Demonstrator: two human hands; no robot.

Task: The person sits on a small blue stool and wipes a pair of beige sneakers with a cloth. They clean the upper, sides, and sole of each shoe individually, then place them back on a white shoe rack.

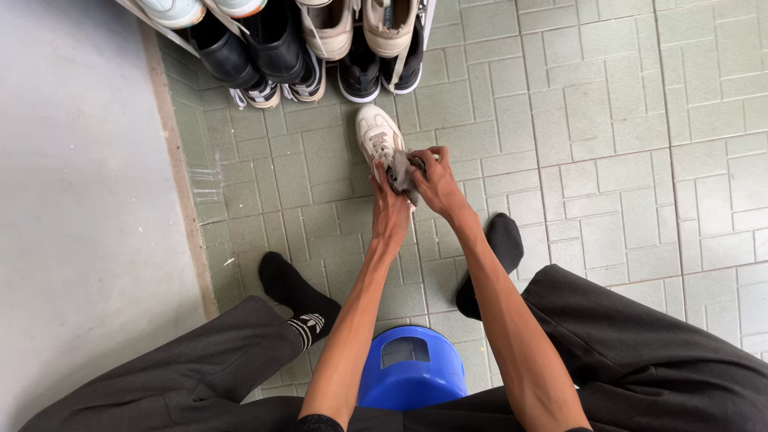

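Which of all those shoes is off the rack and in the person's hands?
The cream sneaker alone on the green tiles, toe toward the rack. Both hands, left and right, grip its heel end with a grey cloth; the others sit on the rack.

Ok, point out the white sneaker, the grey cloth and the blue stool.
white sneaker (374, 128), head view, on its toe.
grey cloth (406, 181), head view, on its bunched middle.
blue stool (412, 386), head view, on its seat.

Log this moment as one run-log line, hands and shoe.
left hand: steadies sneaker | right hand: holds cloth on sneaker | nearby: shoe rack, blue stool
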